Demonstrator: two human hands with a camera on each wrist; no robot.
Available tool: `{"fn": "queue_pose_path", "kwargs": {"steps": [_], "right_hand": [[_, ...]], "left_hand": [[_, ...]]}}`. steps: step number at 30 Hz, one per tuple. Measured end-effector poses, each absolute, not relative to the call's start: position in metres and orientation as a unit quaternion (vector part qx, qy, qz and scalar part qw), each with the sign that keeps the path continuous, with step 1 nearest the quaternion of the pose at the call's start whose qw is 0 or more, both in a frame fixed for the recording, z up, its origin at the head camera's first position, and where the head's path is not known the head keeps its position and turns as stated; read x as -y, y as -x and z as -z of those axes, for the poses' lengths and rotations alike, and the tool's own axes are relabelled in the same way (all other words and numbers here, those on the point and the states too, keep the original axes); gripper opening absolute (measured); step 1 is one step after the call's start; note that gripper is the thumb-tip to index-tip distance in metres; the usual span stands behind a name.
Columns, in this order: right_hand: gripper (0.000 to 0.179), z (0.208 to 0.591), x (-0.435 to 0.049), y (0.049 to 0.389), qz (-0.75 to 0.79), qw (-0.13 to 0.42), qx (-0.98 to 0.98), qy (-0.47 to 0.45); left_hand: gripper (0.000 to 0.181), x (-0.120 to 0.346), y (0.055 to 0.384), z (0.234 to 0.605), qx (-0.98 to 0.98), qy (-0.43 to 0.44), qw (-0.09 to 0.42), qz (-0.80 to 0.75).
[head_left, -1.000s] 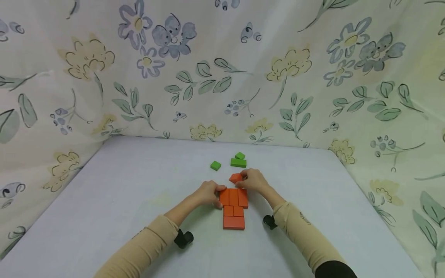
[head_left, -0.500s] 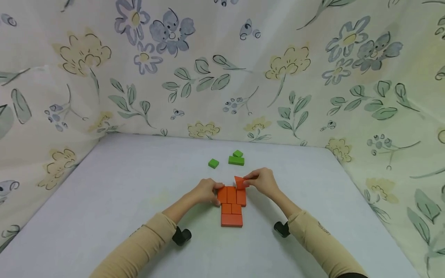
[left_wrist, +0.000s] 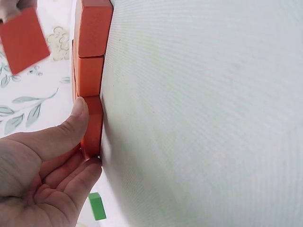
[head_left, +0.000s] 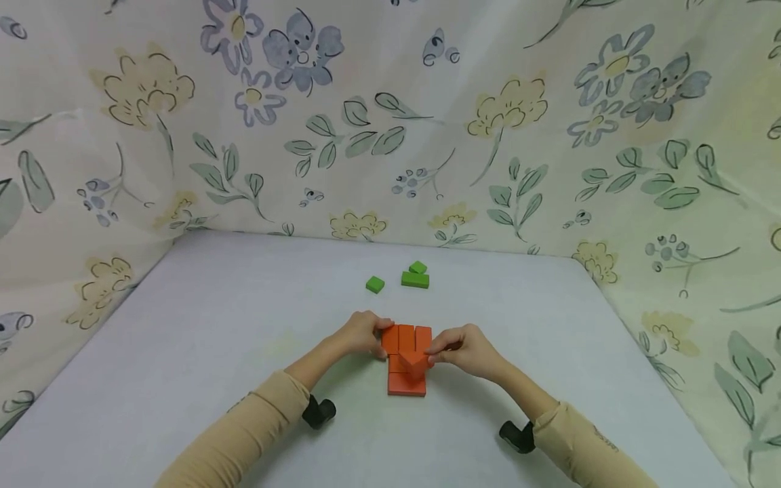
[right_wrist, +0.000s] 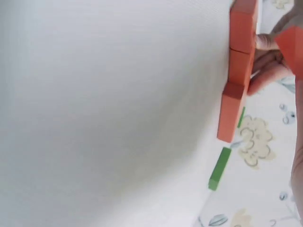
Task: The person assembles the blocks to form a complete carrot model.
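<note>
Head view: pinching loose orange block [head_left: 413, 364] in R hand [head_left: 468, 349], w/ grip closed betw. thumb and fingers on its right side only; holding it askew over lower rows of flat orange layout [head_left: 406, 339], prob. w/o contact. Gripping upper-left block [head_left: 390, 341] lengthwise in L hand [head_left: 361, 333], w/ thumb at near end, fingers at far end. Likeliest trouble: clipping bottom block [head_left: 406, 388] or bumping seams out of line if lowered crooked; poss. twisting loose from so one-sided a pinch. Also poss.: skewing top row if pressed too hard from L. Ample room on worktop [head_left: 244, 291] L, R and nearside; tighter ahead, w/ green blocks [head_left: 415, 280] betw. layout and far edge.
</note>
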State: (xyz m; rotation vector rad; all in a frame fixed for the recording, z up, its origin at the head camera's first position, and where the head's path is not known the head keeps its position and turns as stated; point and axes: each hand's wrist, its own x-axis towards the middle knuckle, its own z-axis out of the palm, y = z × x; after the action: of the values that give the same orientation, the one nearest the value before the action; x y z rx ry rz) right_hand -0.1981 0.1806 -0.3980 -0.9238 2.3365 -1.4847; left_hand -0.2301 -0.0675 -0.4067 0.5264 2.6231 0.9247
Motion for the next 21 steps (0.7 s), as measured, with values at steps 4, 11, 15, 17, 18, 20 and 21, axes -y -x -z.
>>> {"fn": "queue_pose_path", "kwargs": {"steps": [4,11,15,17,18,20,21], "right_hand": [[0.012,0.405,-0.184,0.188,0.516,0.132,-0.765,0.361],[0.009,0.413,-0.181,0.179,0.503,0.145,-0.741,0.420],[0.008,0.414,-0.178,0.176,0.499,0.160,-0.733,0.433],[0.008,0.415,-0.176,0.175,0.491,0.164,-0.735,0.439],[0.008,0.415,-0.176,0.175,0.484,0.163,-0.738,0.441],[0.009,0.416,-0.175,0.175,0.469,0.161,-0.746,0.444],[0.009,0.415,-0.174,0.174,0.461,0.159,-0.751,0.445]], "left_hand": [[0.066,0.067,0.230,0.406,-0.917,-0.184,0.157,-0.318],[0.066,0.067,0.231,0.404,-0.921,-0.190,0.149,-0.306],[0.066,0.067,0.232,0.405,-0.920,-0.196,0.147,-0.305],[0.065,0.067,0.232,0.406,-0.920,-0.197,0.148,-0.304],[0.065,0.067,0.231,0.406,-0.920,-0.196,0.149,-0.304],[0.065,0.066,0.231,0.405,-0.921,-0.193,0.150,-0.304],[0.065,0.066,0.230,0.405,-0.921,-0.191,0.150,-0.304]]}}
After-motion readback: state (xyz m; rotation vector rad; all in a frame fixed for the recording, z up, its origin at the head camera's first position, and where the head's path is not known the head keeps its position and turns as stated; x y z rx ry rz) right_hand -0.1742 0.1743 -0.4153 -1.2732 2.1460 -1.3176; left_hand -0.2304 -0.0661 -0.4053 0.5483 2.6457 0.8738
